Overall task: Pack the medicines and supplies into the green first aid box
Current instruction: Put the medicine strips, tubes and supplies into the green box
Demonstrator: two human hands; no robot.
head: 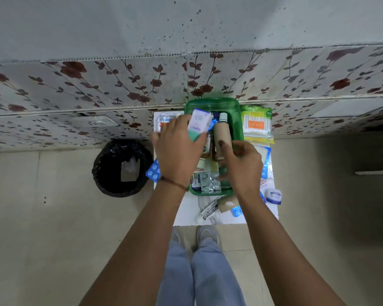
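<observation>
- Holding a small white-and-teal carton [198,124] over the far left part of the green first aid box [237,120], the left hand [177,155] is clamping its fingers around the carton's lower end, thumb side turned toward the box.
- The carton is looking light and stiff but crushable, thin card probably around a tube or bottle; it is best gripped across its flat faces, as the hand is doing now, not by the end flaps.
- The right hand [241,166] is closing its fingers on the near end of a tan cylindrical roll [222,134], which is lying lengthwise inside the box with its far end pointing at the wall.
- The roll is looking firm, light and smooth-sided, so it is likely to turn or slide unless held around its girth.
- Both forearms are reaching straight forward and down from the body, wrists bent slightly, with the hands meeting just over the box on the small white table [272,215].
- Foil blister strips [210,183] and small bottles are already sitting in the near part of the box.
- A pack of cotton buds [255,124], a Cipladine tube [208,212] and a blue blister strip [154,172] are still lying outside; all are looking light, the strips thin and bendable.
- A black-lined bin [122,167] is standing on the floor left of the table.
</observation>
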